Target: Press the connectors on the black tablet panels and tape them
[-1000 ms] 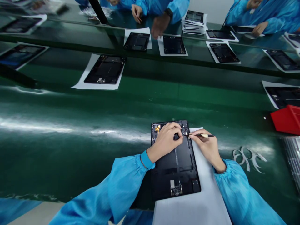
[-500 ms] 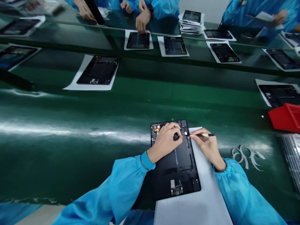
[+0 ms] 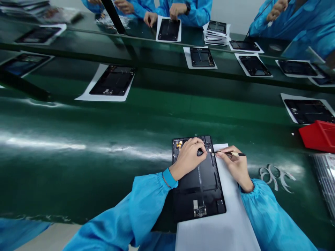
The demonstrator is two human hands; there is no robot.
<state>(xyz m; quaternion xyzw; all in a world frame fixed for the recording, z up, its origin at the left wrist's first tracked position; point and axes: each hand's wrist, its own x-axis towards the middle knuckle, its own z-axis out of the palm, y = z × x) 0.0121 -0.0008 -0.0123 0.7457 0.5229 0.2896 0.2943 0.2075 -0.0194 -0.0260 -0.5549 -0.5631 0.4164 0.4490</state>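
An opened black tablet (image 3: 209,181) lies in front of me, partly over a white sheet (image 3: 225,230), its inner parts showing. My left hand (image 3: 190,153) rests across its upper part, thumb and forefinger closed in a pinch. Whatever is between those fingertips is too small to make out. At the tablet's upper right edge, my right hand (image 3: 235,165) grips a thin pen-like tool (image 3: 237,154) with a dark tip and a cream and black end. That tip points at the small parts near the left fingertips. A blue band circles my left wrist.
To the right are curled white strips (image 3: 276,177), a red bin (image 3: 318,135) and a stack of clear trays (image 3: 326,184). Another opened tablet (image 3: 113,80) lies on paper further back. Beyond a raised ledge, co-workers' hands (image 3: 178,11) work near more tablets and a paper stack (image 3: 216,36).
My view has shifted slightly, while both hands keep nearly the same pose at the tablet. Across the ledge, a co-worker's tablet on paper has moved back, closer to that person.
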